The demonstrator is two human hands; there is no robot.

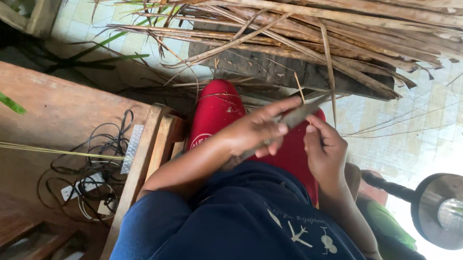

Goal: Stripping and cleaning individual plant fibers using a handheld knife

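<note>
Head view looks straight down over my lap, and both hands are up in front of me, close together above a red cloth [218, 112] that covers the knees. My left hand [254, 132] comes in from the left with its fingers [282, 106] clenched around a knife [297, 115], a dull grey blade that angles up and to the right; the index finger lies stretched out above the blade while the others wrap the handle below. My right hand [324, 152] sits just beside it, fingers curled, thumb and fingertips pinched on a thin pale strip of dried leaf [298, 92] that rises straight up from between the two hands. Blade and strip meet right there between the hands, touching or very nearly so; I cannot tell which.

Beyond the hands, across the top of the picture, lies a big loose pile of dried palm fronds [340, 23], brown and tan, resting on a dark board over a pale tiled floor [426, 128]. A few fresh green leaves [110, 49] lie at upper left. To my left stands a wooden bench [51, 110] with a tangle of black cables [97, 165] and a white plug on it, and a long thin yellowish strip [47, 151] crosses its top. At lower right a round dark wooden disc with a shiny metal tube [447, 212] pokes into view, well apart from the hands.
</note>
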